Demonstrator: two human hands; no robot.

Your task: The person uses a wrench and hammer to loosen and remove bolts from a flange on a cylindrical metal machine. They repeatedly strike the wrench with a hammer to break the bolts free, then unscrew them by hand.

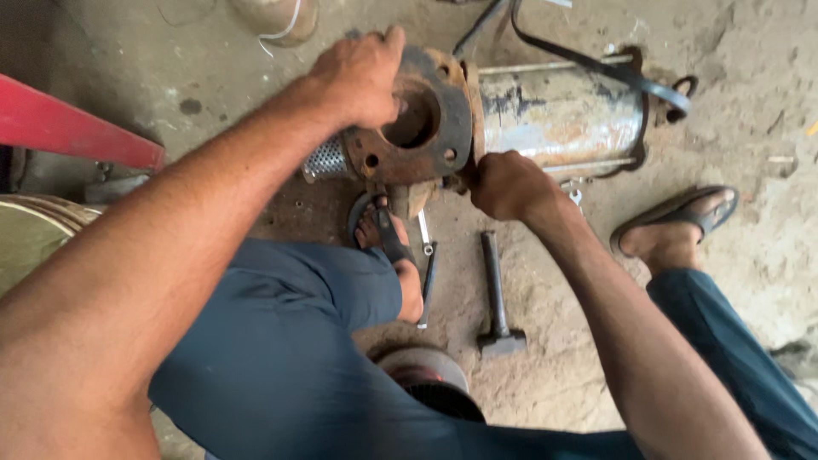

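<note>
Forearms fill the near frame, both bare, over dark blue trousers. Between the knees on the floor sits a round metal housing, partly hidden by the leg.

Next out: hammer lying flat on the dirt floor, head toward the camera, handle pointing away. Left of it, a slim spanner lies beside the left foot, in a sandal. Right foot, also sandalled, sits well apart to the right.

Right hand: closed into a fist at the lower edge of the flange, apparently around a small tool or fastener; what it holds is hidden by the fingers, cannot tell. Left hand: draped over the flange's top left edge, fingers curled, steadying it, no tool visible.

Flange is rusty, with a large centre bore and small bolt holes, on the end of a steel cylinder lying on its side. A perforated strainer shows below the left hand. A black strap crosses the cylinder's far end. A red bar stands at far left.

Risks, judged:
- Cylinder is round and looks unchocked; a hard pull could roll it onto the left toes, which lie just under the flange.
- Rusted fastener may release suddenly; right knuckles would strike the flange edge.
- Loose hammer and spanner lie near the feet; trip hazard.

Counts: hands 2, feet 2, hammer 1, spanner 1, flange 1, cylinder 1, strap 1.
</note>
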